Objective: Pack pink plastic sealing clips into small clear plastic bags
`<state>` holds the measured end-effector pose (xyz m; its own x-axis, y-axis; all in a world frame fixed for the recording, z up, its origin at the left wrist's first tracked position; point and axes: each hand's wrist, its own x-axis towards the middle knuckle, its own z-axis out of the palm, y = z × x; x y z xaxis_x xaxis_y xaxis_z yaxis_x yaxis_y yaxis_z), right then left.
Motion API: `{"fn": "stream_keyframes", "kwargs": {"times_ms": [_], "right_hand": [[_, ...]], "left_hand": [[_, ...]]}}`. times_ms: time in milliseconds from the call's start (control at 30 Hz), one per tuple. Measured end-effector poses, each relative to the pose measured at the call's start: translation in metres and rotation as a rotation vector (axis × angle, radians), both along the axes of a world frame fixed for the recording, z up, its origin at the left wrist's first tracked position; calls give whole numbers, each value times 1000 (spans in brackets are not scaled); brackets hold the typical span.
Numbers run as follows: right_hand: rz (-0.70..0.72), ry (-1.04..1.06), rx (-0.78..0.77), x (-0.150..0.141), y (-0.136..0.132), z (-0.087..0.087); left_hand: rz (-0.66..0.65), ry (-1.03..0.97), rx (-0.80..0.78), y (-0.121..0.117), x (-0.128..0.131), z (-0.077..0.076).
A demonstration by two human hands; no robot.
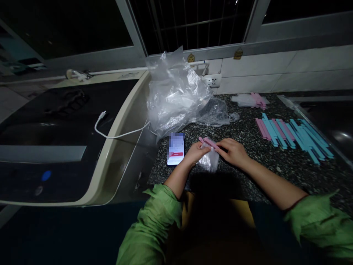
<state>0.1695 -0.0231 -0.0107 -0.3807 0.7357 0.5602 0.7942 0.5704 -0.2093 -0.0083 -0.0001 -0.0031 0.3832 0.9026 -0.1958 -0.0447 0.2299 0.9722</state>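
Observation:
My left hand (195, 152) is closed, its thumb over the mouth of a small clear plastic bag (210, 162) and beside a pink piece. Between both hands lies a slim pink plastic strip (210, 142), with a rounded pink end poking out at its left. The fingers of my right hand (233, 151) pinch the strip's right end. The bag hangs below the strip, above the dark speckled counter. Whether the strip is partly inside the bag I cannot tell.
A lit phone (175, 149) lies left of my hands. Several blue strips (309, 138) and pink strips (263, 129) lie to the right, with packed pink strips (257, 100) behind. A large crumpled plastic bag (179, 95), white cable (118, 137) and washing machine (96, 176) stand left.

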Motion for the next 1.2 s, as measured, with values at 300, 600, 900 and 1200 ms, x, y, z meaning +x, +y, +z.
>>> {"fn": "stream_keyframes", "kwargs": {"times_ms": [300,600,900,1200], "right_hand": [[-10,-25,-45,-1,-1,0],[-23,-99,-68,0,-1,0],[-23,-109,-16,-1,-2,1],[-32,-161,37,-4,-4,2]], "left_hand": [[-15,11,26,-1,0,1],[-16,59,63,-1,0,1],[40,62,148,-1,-1,4],[223,54,169,-2,1,5]]}}
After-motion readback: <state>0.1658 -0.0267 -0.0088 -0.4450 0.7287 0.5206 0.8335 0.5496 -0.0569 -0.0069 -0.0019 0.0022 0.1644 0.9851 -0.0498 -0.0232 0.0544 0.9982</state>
